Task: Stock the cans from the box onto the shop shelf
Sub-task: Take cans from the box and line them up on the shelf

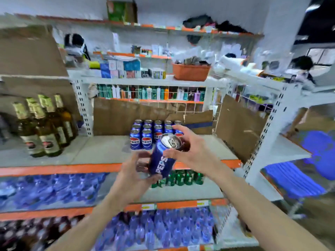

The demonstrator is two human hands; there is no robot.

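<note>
Head view: both hands are up in front of the grey shelf board (101, 151) with its orange front edge. The left hand (135, 171) cups the lower end of a blue can (163, 158), fingers curled round it. The right hand (188, 149) pinches the same can near its silver top, thumb on the near side, fingers arched over the rim. The can is tilted, top leaning away to the right, held in the air just in front of the shelf edge, touching no board.

Behind it, the stocked cans (152, 133) stand upright in neat rows toward the back, against a brown cardboard backing (116, 116). To the left on the same board, brown glass bottles (45, 127) with gold foil necks. On the tier below, green cans (183, 178) and wrapped water bottles (47, 191), blurred. Above, an orange tub (191, 72) and small boxed goods. White perforated uprights (82, 105) frame the bay.
</note>
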